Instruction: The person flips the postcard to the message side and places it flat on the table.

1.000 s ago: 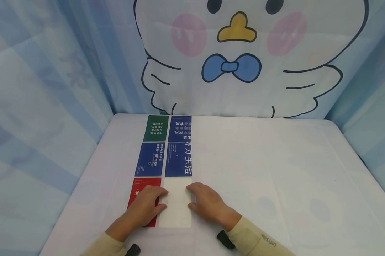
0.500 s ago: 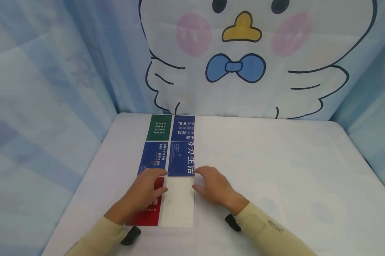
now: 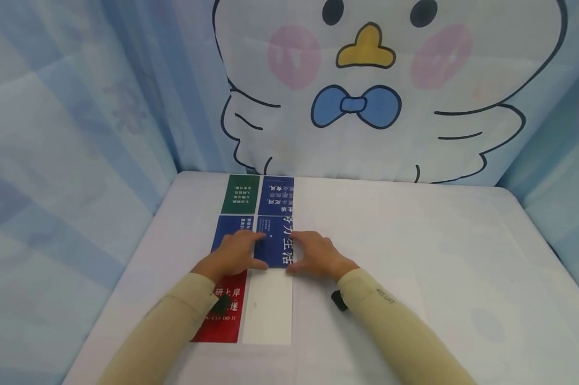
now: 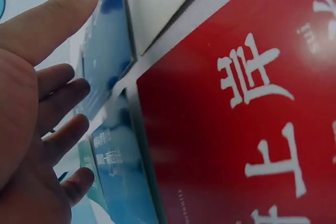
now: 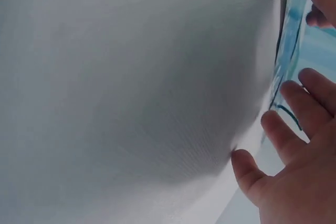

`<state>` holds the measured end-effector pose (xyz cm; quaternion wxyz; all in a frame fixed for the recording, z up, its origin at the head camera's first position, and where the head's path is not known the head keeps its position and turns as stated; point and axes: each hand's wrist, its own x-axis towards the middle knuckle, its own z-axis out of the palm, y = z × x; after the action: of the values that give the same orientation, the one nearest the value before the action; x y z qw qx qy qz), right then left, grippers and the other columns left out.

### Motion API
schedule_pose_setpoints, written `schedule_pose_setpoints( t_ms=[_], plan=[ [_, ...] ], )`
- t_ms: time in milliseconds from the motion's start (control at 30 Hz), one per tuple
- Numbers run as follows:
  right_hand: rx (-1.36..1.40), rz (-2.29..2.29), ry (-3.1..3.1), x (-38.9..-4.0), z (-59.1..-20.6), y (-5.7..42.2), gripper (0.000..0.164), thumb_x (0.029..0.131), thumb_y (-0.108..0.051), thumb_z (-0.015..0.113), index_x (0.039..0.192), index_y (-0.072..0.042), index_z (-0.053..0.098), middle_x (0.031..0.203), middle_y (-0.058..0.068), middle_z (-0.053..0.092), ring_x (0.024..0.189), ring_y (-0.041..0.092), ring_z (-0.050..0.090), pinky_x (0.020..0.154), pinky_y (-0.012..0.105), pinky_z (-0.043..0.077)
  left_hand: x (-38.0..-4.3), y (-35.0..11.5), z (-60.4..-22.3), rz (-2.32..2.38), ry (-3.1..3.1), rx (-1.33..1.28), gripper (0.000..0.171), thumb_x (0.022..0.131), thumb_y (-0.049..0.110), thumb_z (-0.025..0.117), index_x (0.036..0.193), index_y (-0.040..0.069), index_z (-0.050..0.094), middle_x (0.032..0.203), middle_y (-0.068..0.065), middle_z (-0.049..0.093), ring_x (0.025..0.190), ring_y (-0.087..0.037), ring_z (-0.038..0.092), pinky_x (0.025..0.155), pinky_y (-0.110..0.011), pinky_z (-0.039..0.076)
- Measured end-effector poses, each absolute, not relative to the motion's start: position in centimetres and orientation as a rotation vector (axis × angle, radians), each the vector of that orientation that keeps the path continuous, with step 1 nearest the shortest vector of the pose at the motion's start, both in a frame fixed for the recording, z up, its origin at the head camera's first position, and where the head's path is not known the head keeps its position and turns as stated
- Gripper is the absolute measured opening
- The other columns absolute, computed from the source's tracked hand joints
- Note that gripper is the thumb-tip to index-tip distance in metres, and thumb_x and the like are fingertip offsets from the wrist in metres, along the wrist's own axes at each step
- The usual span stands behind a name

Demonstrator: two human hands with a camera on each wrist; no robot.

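The blue card with large white characters [image 3: 275,243] lies flat in the middle row of a card grid on the white table [image 3: 414,256]. The left hand [image 3: 234,252] and right hand [image 3: 318,254] rest on its side edges, fingers seemingly straight and relaxed, though the wrist views are too close to confirm. A duck-print curtain [image 3: 366,80] backs the table.

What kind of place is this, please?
Probably a small staged tabletop booth, not a lived-in room: a white-covered table, cartoon duck cloth hung behind it, and printed cards laid in a neat grid.
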<state>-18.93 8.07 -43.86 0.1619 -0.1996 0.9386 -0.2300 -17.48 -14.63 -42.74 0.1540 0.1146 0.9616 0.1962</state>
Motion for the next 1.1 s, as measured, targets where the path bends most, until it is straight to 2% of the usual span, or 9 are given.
schedule_pose_setpoints(
  t_ms=[133, 367, 600, 700, 833, 967, 1100],
  plan=[
    [-0.585, -0.561, 2.692, -19.11, -44.02, 7.94, 0.082, 0.080, -0.044, 0.080, 0.148, -0.011, 0.048, 0.148, 0.009, 0.050, 0.139, 0.031, 0.040, 0.111, 0.056, 0.030, -17.70, -14.23, -43.07, 0.504, 2.743, 0.319, 0.085, 0.076, 0.041, 0.087, 0.147, 0.012, 0.051, 0.145, -0.014, 0.052, 0.139, -0.036, 0.039, 0.115, -0.059, 0.025],
    [-0.655, -0.557, 2.734, -19.27, -44.09, 8.32, 0.061, 0.088, -0.039, 0.071, 0.140, -0.009, 0.058, 0.140, 0.011, 0.058, 0.134, 0.032, 0.046, 0.107, 0.055, 0.036, -17.97, -13.98, -43.18, 0.489, 2.749, 0.332, 0.084, 0.075, 0.043, 0.087, 0.145, 0.011, 0.053, 0.143, -0.013, 0.054, 0.137, -0.033, 0.042, 0.115, -0.056, 0.025],
    [-0.716, -0.623, 2.756, -19.24, -44.31, 8.24, 0.054, 0.089, -0.040, 0.068, 0.130, -0.007, 0.065, 0.125, 0.011, 0.067, 0.118, 0.030, 0.059, 0.102, 0.046, 0.045, -18.03, -14.12, -43.22, 0.519, 2.746, 0.349, 0.071, 0.082, 0.036, 0.076, 0.144, 0.011, 0.054, 0.143, -0.012, 0.054, 0.135, -0.032, 0.044, 0.114, -0.054, 0.025],
    [-0.694, -0.659, 2.744, -18.91, -44.19, 8.10, 0.056, 0.089, -0.042, 0.069, 0.131, -0.006, 0.065, 0.126, 0.011, 0.066, 0.118, 0.030, 0.058, 0.104, 0.045, 0.045, -17.89, -14.32, -43.17, 0.567, 2.743, 0.332, 0.066, 0.083, 0.033, 0.070, 0.143, 0.010, 0.055, 0.144, -0.013, 0.053, 0.135, -0.032, 0.043, 0.115, -0.054, 0.025],
    [-0.722, -0.710, 2.760, -18.84, -44.47, 8.04, 0.051, 0.090, -0.030, 0.069, 0.132, -0.003, 0.062, 0.130, 0.012, 0.064, 0.122, 0.031, 0.056, 0.107, 0.045, 0.042, -17.81, -14.58, -42.98, 0.631, 2.741, 0.321, 0.063, 0.083, 0.032, 0.066, 0.141, 0.009, 0.057, 0.142, -0.013, 0.054, 0.134, -0.033, 0.044, 0.113, -0.055, 0.027],
    [-0.739, -0.747, 2.827, -19.17, -44.75, 7.73, 0.040, 0.091, -0.013, 0.064, 0.130, -0.001, 0.062, 0.121, 0.011, 0.067, 0.115, 0.031, 0.058, 0.103, 0.044, 0.045, -17.80, -14.62, -42.83, 0.643, 2.746, 0.328, 0.060, 0.083, 0.033, 0.064, 0.139, 0.009, 0.059, 0.140, -0.012, 0.056, 0.132, -0.032, 0.046, 0.112, -0.054, 0.029],
    [-0.688, -0.742, 2.864, -19.49, -44.75, 7.44, 0.035, 0.093, -0.012, 0.062, 0.127, -0.002, 0.063, 0.111, 0.009, 0.070, 0.104, 0.028, 0.061, 0.096, 0.043, 0.050, -17.66, -14.72, -42.94, 0.624, 2.740, 0.348, 0.062, 0.083, 0.031, 0.067, 0.141, 0.012, 0.057, 0.142, -0.012, 0.055, 0.134, -0.033, 0.045, 0.113, -0.056, 0.028]
  ],
)
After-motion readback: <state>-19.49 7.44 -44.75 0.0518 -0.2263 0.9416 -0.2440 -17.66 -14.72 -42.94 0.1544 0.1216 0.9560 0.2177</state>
